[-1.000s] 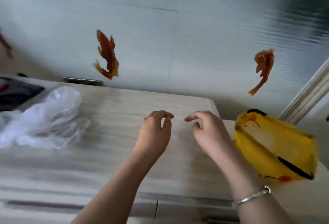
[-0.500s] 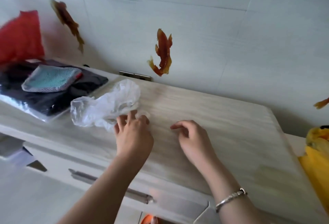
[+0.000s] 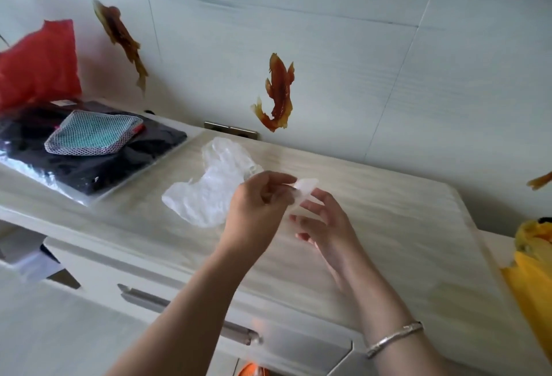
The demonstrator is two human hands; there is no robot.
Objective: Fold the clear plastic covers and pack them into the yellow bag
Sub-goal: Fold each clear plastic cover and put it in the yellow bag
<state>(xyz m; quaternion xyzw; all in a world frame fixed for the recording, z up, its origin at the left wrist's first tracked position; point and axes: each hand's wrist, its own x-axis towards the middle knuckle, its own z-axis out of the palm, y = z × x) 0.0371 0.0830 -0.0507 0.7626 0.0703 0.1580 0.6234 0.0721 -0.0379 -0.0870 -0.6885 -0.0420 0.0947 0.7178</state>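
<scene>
- the left hand (image 3: pixel 257 208) pinches one clear plastic cover (image 3: pixel 304 189) between thumb and fingertips, lifted just above the tabletop (image 3: pixel 388 226); holding it up like this probably lets the thin film hang free so an edge can be found for folding.
- the right hand (image 3: pixel 324 223) sits just right of it with fingers spread and relaxed; its fingertips are near or touching the lower part of the cover, but blur keeps me from telling whether it really grips anything. it looks placed to take the other edge.
- the held cover is a small, pale, translucent scrap, whitish where it bunches at the pinch and almost invisible lower down against the wood grain.
- the pile of remaining covers (image 3: pixel 215 187) lies on the tabletop just left of and beyond the left hand, crumpled and cloudy white, with a wrinkled sheen; it is kept within easy reach of the left hand, presumably as the supply.
- the yellow bag (image 3: pixel 534 280) is at the far right edge of the scene, well apart from both hands, only partly in view, its mouth seemingly open upward to receive folded covers.
- judged from this, the folding of this cover is only starting.
- the film looks flimsy and likely to slip or spring open.
</scene>
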